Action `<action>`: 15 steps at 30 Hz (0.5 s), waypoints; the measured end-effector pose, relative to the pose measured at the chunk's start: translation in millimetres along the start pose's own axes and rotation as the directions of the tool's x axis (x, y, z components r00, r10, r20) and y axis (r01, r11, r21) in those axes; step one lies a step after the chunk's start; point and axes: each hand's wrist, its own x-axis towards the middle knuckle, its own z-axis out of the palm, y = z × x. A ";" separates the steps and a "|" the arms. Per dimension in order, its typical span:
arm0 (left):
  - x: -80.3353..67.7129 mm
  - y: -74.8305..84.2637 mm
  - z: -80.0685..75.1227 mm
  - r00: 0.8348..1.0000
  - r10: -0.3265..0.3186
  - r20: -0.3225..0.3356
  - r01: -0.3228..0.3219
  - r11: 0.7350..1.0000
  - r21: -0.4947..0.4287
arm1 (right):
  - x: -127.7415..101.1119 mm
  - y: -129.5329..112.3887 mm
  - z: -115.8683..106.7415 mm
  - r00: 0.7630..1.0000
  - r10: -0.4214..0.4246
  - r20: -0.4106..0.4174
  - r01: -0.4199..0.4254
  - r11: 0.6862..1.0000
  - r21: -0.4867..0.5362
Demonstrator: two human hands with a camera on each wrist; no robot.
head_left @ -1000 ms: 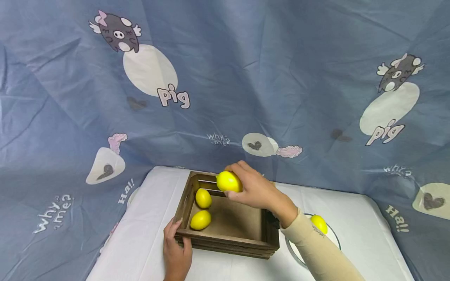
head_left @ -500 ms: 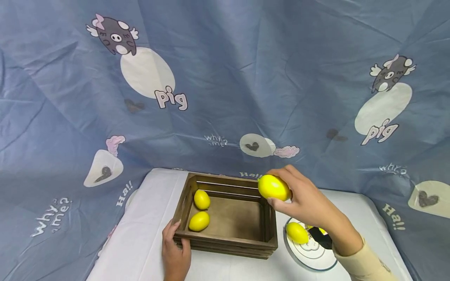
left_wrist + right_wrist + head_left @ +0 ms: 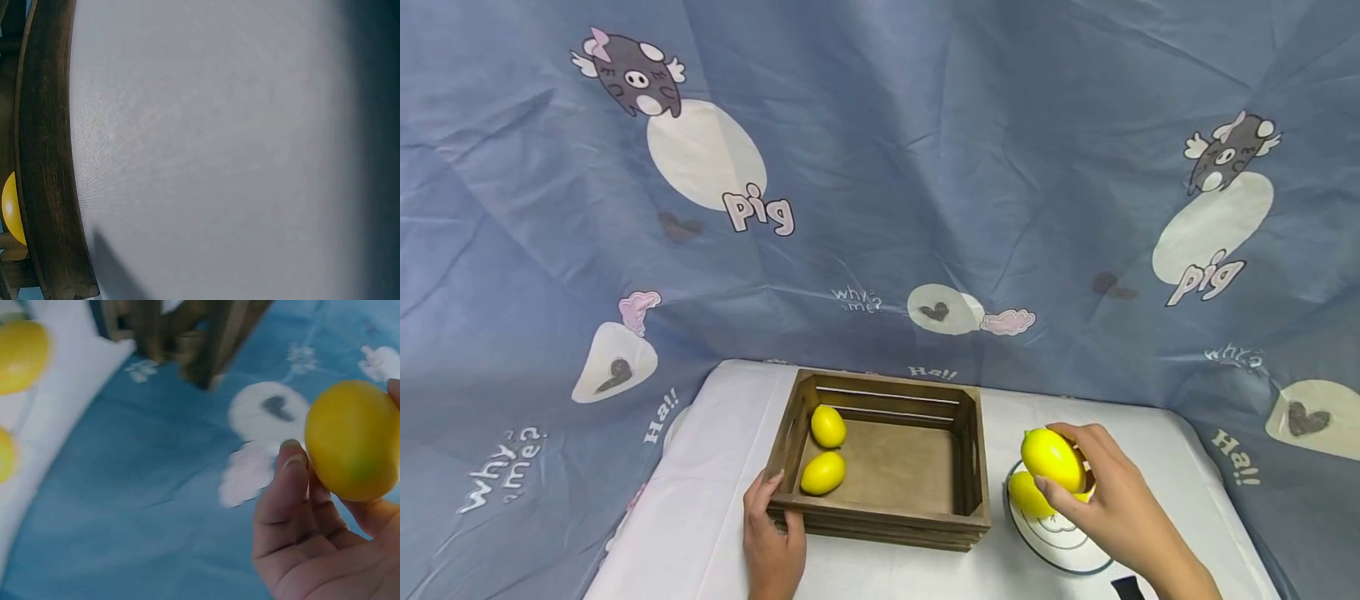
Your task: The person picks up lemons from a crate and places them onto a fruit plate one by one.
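Head view from above, facing forward and down; wrist views close-up (crate (image 3: 880, 510) in all three).

Bare left hand (image 3: 776, 542), bare right hand (image 3: 1108, 500) with rounded fingernails (image 3: 295, 460), small black piece of gear (image 3: 1127, 588) beside right wrist (image 3: 1172, 562)

The right hand (image 3: 1108, 487) shifts the held lemon (image 3: 1051, 460) from above the crate (image 3: 887, 527), past its right end, to a lower position over the plate (image 3: 1067, 542). The held lemon now partly covers the plate's yellow lemon (image 3: 1024, 498), fully exposed half a second earlier.
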 end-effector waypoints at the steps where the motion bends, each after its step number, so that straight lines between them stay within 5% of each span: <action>1: 0.1 -0.3 -0.1 1.000 0.005 -0.005 -0.005 1.000 -0.001 | -5.8 4.9 1.9 1.000 0.028 -0.007 -0.028 1.000 -0.010; 6: 0.3 -1.4 -0.6 1.000 0.011 -0.023 -0.011 1.000 -0.002 | -31.8 28.2 13.2 0.987 0.162 -0.013 -0.162 0.985 -0.065; 15: -1.4 -1.4 1.6 1.000 -0.019 -0.005 0.019 1.000 0.009 | -67.0 69.1 40.9 0.922 0.383 0.064 -0.373 0.919 -0.129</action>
